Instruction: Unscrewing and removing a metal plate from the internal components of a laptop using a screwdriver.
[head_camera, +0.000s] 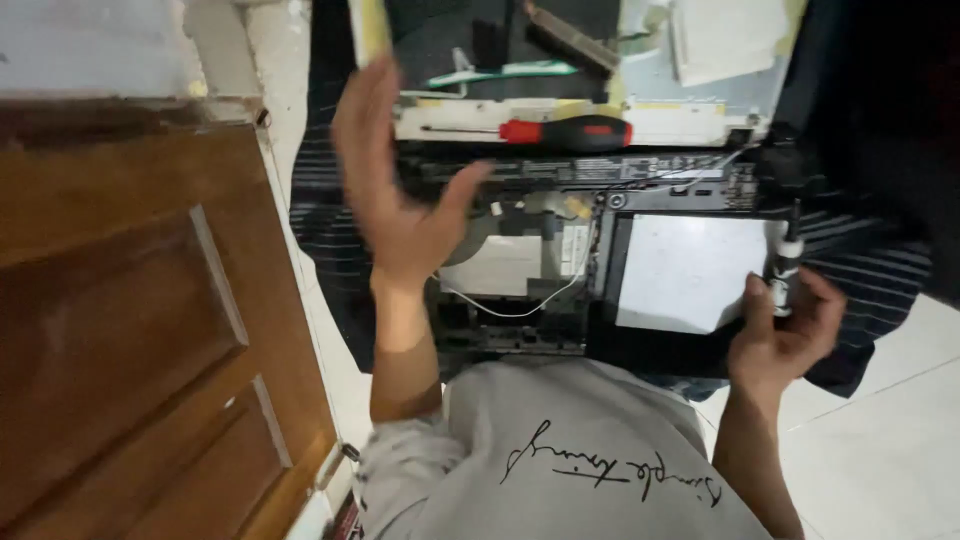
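Observation:
An opened laptop chassis lies on a dark striped cloth, its boards, a white cable and a pale rectangular panel exposed. My left hand is raised over the chassis's left side, palm open and fingers spread, holding nothing. My right hand sits at the chassis's right edge and grips a slim black-and-white screwdriver upright, its tip pointing toward the laptop's upper right corner.
A red-and-black screwdriver lies across the far edge of the chassis. Behind it are a detached panel with a green-handled tool and papers. A wooden door fills the left. White floor tiles show at the right.

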